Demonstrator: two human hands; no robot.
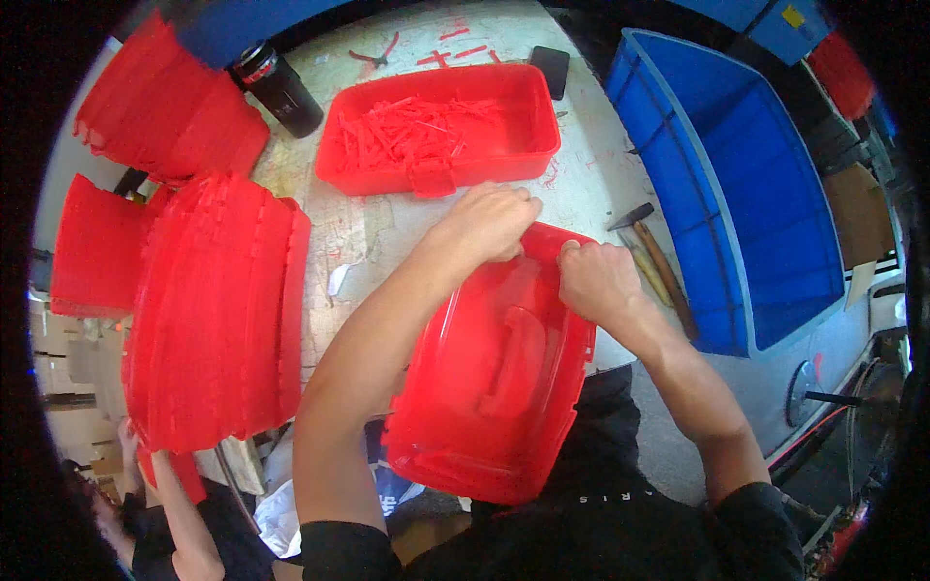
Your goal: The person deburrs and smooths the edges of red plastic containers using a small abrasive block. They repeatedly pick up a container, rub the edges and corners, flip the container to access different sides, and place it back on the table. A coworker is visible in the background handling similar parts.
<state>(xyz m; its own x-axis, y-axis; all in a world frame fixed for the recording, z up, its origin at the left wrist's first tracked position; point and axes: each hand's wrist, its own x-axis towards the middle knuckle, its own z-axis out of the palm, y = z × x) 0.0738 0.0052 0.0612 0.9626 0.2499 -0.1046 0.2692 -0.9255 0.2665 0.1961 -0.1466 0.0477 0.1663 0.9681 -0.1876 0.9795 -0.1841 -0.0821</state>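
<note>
A red plastic box lid (450, 397) with a raised handle shape in its middle lies tilted in front of my body, its far end at the table edge. My left hand (489, 225) is closed over the far left corner of the lid. At the far right corner, my right hand (601, 281) is closed in a fist on the rim, thumb uppermost. What the curled fingers may hold besides the rim is hidden. Just beyond my left hand stands a red plastic box (378, 174) with a latch on its near side, holding many thin red plastic strips (407, 131).
Tall stacks of red lids (218, 310) stand at left, beside a black bottle (281, 92). Pliers (376, 50), red scraps and a black phone-like object (549, 73) lie at the back. A hammer (644, 228) and large blue crate (697, 194) are right. Another person's arm (184, 513) shows lower left.
</note>
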